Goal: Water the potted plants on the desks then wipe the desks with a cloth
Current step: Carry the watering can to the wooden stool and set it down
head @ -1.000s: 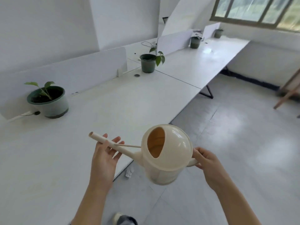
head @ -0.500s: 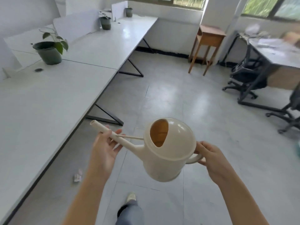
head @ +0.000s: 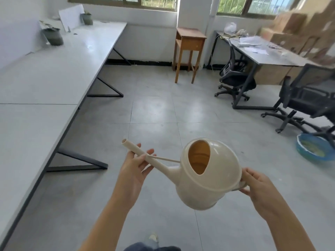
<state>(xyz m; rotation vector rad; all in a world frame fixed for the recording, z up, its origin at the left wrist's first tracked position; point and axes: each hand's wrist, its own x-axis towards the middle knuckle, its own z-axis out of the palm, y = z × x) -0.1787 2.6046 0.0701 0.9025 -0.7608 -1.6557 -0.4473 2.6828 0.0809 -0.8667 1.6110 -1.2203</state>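
A cream plastic watering can (head: 208, 176) hangs in front of me over the grey floor, spout pointing left and up. My right hand (head: 257, 187) grips its handle behind the round body. My left hand (head: 135, 169) supports the long spout from below, fingers loosely round it. The long white desks (head: 45, 84) run along the left. Two dark potted plants stand far back on them, one (head: 53, 36) nearer and another (head: 87, 19) by the window. No cloth is in view.
A wooden side table (head: 189, 42) stands against the back wall. On the right are a cluttered grey desk (head: 268, 53), two black office chairs (head: 235, 80) (head: 306, 104), cardboard boxes (head: 304, 28) and a blue basin (head: 313, 149) on the floor. Black desk legs (head: 79, 163) jut out.
My view has swung right, away from the desks and the nearer potted plants, toward the open floor and the room's right side. Both hands keep the same hold on the watering can.
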